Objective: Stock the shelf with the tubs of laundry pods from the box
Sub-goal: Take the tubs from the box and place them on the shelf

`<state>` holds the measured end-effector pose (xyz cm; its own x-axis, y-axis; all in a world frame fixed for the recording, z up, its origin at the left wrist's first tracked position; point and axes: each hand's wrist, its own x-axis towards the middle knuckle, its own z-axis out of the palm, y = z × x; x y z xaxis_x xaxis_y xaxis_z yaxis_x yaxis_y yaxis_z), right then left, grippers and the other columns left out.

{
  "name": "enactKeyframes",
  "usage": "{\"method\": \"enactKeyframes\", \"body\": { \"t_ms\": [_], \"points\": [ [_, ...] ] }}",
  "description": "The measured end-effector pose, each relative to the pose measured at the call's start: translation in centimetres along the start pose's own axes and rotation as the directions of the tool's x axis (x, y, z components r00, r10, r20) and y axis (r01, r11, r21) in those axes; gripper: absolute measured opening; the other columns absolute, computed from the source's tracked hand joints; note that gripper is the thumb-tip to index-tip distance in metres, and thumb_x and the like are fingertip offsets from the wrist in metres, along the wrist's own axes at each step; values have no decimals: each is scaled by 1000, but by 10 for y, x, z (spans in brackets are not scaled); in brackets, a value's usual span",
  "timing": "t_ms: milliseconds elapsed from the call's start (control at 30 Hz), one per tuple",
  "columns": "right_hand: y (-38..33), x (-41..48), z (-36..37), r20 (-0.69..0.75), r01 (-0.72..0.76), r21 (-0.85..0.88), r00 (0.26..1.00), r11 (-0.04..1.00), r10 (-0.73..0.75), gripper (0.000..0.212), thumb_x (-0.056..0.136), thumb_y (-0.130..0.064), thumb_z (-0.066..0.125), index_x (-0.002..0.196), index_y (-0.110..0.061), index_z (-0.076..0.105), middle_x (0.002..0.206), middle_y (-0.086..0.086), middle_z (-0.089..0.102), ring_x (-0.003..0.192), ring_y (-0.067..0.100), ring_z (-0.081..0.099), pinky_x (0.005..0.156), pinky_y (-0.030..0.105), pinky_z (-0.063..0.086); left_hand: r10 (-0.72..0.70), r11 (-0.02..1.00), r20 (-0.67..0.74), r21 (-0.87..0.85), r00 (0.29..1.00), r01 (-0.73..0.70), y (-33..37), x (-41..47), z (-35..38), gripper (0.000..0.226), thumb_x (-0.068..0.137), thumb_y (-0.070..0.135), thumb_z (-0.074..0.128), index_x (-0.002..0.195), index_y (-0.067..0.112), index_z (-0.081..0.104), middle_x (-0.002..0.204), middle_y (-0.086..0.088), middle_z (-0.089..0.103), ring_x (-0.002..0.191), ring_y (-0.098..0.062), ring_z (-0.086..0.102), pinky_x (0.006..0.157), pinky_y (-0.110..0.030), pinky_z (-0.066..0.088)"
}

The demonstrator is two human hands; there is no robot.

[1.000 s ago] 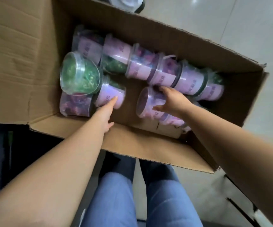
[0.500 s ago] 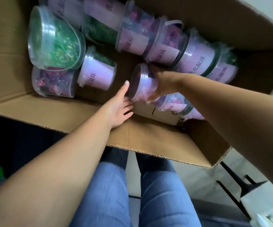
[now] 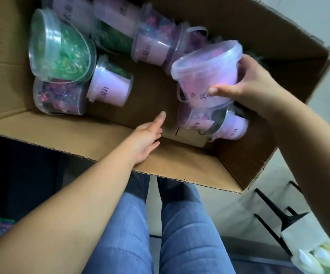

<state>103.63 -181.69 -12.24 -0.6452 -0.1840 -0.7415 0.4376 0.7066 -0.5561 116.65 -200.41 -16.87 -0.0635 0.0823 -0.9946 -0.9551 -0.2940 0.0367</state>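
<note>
An open cardboard box (image 3: 93,139) in front of me holds several clear tubs of laundry pods lying on their sides, most with purple labels. My right hand (image 3: 251,84) grips one purple tub (image 3: 207,74), lifted above the others and tilted, lid to the upper left. My left hand (image 3: 146,139) hovers over the box's near wall, fingers apart, holding nothing. A large green tub (image 3: 59,48) lies at the left on a dark purple tub (image 3: 59,95). Two more tubs (image 3: 215,123) lie under the lifted one. No shelf is in view.
My legs in blue jeans (image 3: 156,224) are below the box. A black metal stand (image 3: 275,212) rises from the pale tiled floor at the right, with a white and green package (image 3: 318,258) at the bottom right corner. Dark space lies to the left.
My right hand has lifted the purple tub up out of the row and tilted it. My left hand has drawn back from the tubs toward the box's near wall.
</note>
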Motion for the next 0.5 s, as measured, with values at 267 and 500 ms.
{"method": "enactKeyframes", "body": {
  "t_ms": [267,500],
  "points": [
    [57,-40,-21,-287,-171,28,942,985,172,78,54,-42,86,116,-18,45,113,-2,56,106,17,56,92,36,49,-115,989,1,91,993,115,-22,44,87,85,71,60,62,137,14,35,137,-8,45,120,-27,46,97,-38,42],
    [68,-48,3,-309,-192,223,916,956,257,90,45,-59,79,118,-13,53,112,-2,63,101,11,61,86,26,51,-15,994,-446,-101,895,-34,-10,38,95,79,71,57,65,128,7,40,125,-9,52,113,-27,53,85,-30,39]
  ]
}}
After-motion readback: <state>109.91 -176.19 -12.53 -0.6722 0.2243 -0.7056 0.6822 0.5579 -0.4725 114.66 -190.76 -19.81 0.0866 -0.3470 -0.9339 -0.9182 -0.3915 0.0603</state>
